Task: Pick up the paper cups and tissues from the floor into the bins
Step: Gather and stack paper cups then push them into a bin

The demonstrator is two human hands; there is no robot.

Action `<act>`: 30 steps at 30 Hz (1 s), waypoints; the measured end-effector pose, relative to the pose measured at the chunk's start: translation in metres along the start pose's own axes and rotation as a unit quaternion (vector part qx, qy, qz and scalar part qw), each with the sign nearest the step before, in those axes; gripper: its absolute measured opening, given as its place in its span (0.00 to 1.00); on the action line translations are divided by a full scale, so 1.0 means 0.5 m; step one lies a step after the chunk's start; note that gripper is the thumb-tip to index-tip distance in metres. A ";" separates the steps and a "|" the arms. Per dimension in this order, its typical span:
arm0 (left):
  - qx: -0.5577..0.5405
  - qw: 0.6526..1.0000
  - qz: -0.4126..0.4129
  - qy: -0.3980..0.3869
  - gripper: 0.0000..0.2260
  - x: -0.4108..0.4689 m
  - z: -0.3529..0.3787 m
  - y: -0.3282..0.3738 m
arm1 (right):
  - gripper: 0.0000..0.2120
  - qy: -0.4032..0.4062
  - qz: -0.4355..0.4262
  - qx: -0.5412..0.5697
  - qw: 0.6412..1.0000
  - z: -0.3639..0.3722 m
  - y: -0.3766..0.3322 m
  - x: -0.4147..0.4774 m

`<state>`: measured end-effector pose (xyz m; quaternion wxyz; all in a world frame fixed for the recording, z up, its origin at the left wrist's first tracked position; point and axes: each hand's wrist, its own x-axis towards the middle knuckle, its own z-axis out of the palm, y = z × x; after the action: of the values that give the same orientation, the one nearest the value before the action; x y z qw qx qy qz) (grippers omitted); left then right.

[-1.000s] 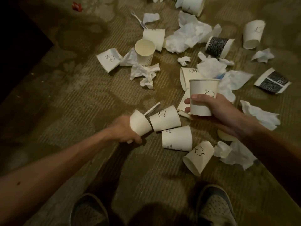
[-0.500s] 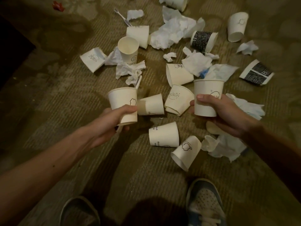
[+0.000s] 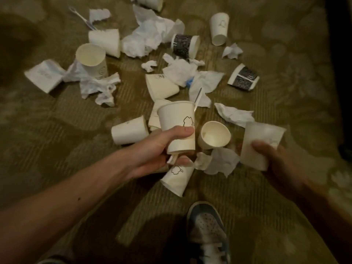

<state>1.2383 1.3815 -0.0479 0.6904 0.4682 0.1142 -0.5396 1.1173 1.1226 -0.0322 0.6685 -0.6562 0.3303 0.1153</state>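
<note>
Cup pickup over a littered floor (image 3: 57,121).
Left grip (image 3: 167,149) curled round an upright white cup (image 3: 175,122) with a black outline doodle, no legible text; right grip (image 3: 282,162) clasped a blurred cup (image 3: 262,141), marking unreadable. From 10 to 2 o'clock lay loose cups (image 3: 129,133) and tissues (image 3: 141,39); dark-printed cup (image 3: 185,45) at 12, print illegible.

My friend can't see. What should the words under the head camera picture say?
A person's left-hand grip holds a white paper cup and the right-hand grip holds a second cup, blurred, above a brown carpet. More paper cups and crumpled tissues lie scattered on it, and one shoe shows below.
</note>
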 end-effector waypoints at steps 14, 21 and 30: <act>-0.067 0.996 -0.050 0.001 0.32 0.054 -0.001 -0.049 | 0.20 -0.081 0.098 0.172 0.977 0.098 0.103 0.014; -0.047 0.995 -0.074 -0.047 0.27 0.038 -0.014 -0.046 | 0.38 -0.143 0.076 0.206 0.965 0.142 0.091 0.032; 0.013 1.000 -0.013 0.011 0.24 -0.030 -0.027 -0.007 | 0.43 -0.175 0.022 0.207 0.962 0.181 0.031 -0.001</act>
<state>1.2340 1.4015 -0.0467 0.6759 0.4816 0.1207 -0.5447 1.1342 1.2109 -0.0516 0.8344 -0.4658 0.2394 0.1719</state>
